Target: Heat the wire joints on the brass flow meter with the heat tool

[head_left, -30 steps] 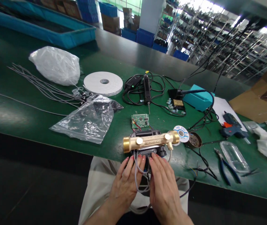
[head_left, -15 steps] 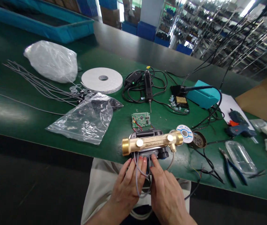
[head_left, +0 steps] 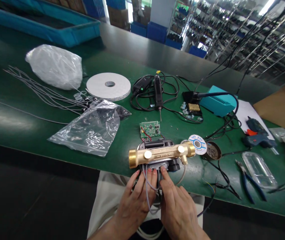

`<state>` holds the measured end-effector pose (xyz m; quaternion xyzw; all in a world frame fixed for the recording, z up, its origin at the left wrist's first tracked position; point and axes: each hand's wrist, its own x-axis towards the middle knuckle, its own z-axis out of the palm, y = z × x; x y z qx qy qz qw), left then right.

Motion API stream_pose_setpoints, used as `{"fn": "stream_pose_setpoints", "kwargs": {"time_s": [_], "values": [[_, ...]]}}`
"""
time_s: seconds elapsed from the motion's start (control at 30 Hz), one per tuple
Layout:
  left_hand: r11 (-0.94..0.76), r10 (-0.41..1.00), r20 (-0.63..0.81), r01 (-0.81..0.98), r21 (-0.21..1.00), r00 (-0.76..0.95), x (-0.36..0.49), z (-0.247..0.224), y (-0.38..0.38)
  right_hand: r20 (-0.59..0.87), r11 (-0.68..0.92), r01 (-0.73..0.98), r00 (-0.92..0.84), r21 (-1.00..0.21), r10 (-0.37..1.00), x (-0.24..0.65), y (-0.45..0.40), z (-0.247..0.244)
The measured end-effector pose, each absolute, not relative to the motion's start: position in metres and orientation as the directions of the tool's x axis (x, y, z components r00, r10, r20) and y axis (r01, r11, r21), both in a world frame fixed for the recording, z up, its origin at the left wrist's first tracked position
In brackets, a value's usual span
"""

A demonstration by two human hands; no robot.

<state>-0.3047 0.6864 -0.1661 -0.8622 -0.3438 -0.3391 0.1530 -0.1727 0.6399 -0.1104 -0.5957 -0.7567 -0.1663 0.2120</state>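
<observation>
Both hands, left hand (head_left: 134,196) and right hand (head_left: 176,205), fingers loosely open, pinched grey wires (head_left: 149,191) just below brass flow-meter body (head_left: 161,154), circuit board (head_left: 150,129) just beyond it, solder spool (head_left: 197,144) beside its right end.

Both forearms are reaching forward side by side, palms down. The left hand (head_left: 135,204) and right hand (head_left: 177,209) are lying close together, fingers extended, fingertips nearly meeting.

We sit in an electronics assembly workshop: green bench (head_left: 12,113), soldering station (head_left: 217,104), circuit board (head_left: 150,129), stockroom shelving (head_left: 232,36) behind.
</observation>
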Motion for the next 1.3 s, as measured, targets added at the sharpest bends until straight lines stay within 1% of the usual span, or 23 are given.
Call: {"fn": "stream_pose_setpoints", "kwargs": {"time_s": [0.13, 0.23, 0.37, 0.47, 0.6, 0.73, 0.87, 0.93, 1.0, 1.03, 1.1, 1.13, 1.17, 1.23, 1.3], "values": [[-0.696, 0.529, 0.651, 0.717, -0.034, 0.544, -0.305, -0.168, 0.679, 0.514, 0.234, 0.972, -0.201, 0.001, 0.834, -0.172, 0.636, -0.112], [-0.696, 0.538, 0.658, 0.718, -0.005, 0.526, -0.303, -0.168, 0.676, 0.498, 0.221, 0.975, -0.197, 0.012, 0.845, -0.172, 0.634, -0.113], [-0.696, 0.536, 0.677, 0.718, 0.015, 0.505, -0.301, -0.17, 0.676, 0.519, 0.228, 0.973, -0.205, 0.02, 0.83, -0.171, 0.633, -0.112], [-0.689, 0.539, 0.675, 0.724, 0.01, 0.504, -0.301, -0.173, 0.676, 0.531, 0.246, 0.969, -0.213, 0.01, 0.82, -0.169, 0.634, -0.113], [-0.673, 0.542, 0.669, 0.739, -0.015, 0.508, -0.3, -0.175, 0.675, 0.492, 0.263, 0.965, -0.225, -0.009, 0.841, -0.164, 0.633, -0.114], [-0.66, 0.542, 0.652, 0.749, -0.061, 0.53, -0.298, -0.175, 0.674, 0.468, 0.271, 0.962, -0.253, 0.031, 0.847, -0.164, 0.632, -0.113], [-0.672, 0.532, 0.665, 0.739, -0.044, 0.524, -0.297, -0.175, 0.673, 0.495, 0.279, 0.958, -0.276, 0.071, 0.824, -0.166, 0.633, -0.109], [-0.681, 0.518, 0.686, 0.731, -0.03, 0.511, -0.297, -0.177, 0.674, 0.493, 0.307, 0.949, -0.303, 0.076, 0.815, -0.164, 0.633, -0.104], [-0.689, 0.505, 0.706, 0.725, -0.017, 0.496, -0.297, -0.181, 0.676, 0.51, 0.372, 0.928, -0.337, 0.037, 0.791, -0.159, 0.632, -0.094], [-0.69, 0.498, 0.717, 0.723, -0.012, 0.488, -0.297, -0.182, 0.678, 0.543, 0.408, 0.913, -0.346, 0.005, 0.765, -0.155, 0.632, -0.088], [-0.696, 0.479, 0.737, 0.718, -0.011, 0.476, -0.297, -0.186, 0.681, 0.638, 0.459, 0.884, -0.302, -0.09, 0.708, -0.145, 0.632, -0.07], [-0.701, 0.466, 0.749, 0.713, -0.013, 0.472, -0.297, -0.187, 0.683, 0.68, 0.464, 0.872, -0.244, -0.158, 0.691, -0.139, 0.632, -0.06], [-0.707, 0.45, 0.764, 0.707, -0.012, 0.463, -0.296, -0.189, 0.685, 0.703, 0.451, 0.861, -0.17, -0.235, 0.691, -0.132, 0.634, -0.05], [-0.712, 0.425, 0.795, 0.702, 0.0, 0.432, -0.296, -0.191, 0.687, 0.697, 0.383, 0.845, -0.017, -0.374, 0.717, -0.117, 0.641, -0.031], [-0.714, 0.413, 0.814, 0.7, 0.011, 0.408, -0.296, -0.194, 0.688, 0.671, 0.297, 0.849, 0.087, -0.436, 0.736, -0.1, 0.651, -0.014]]}}
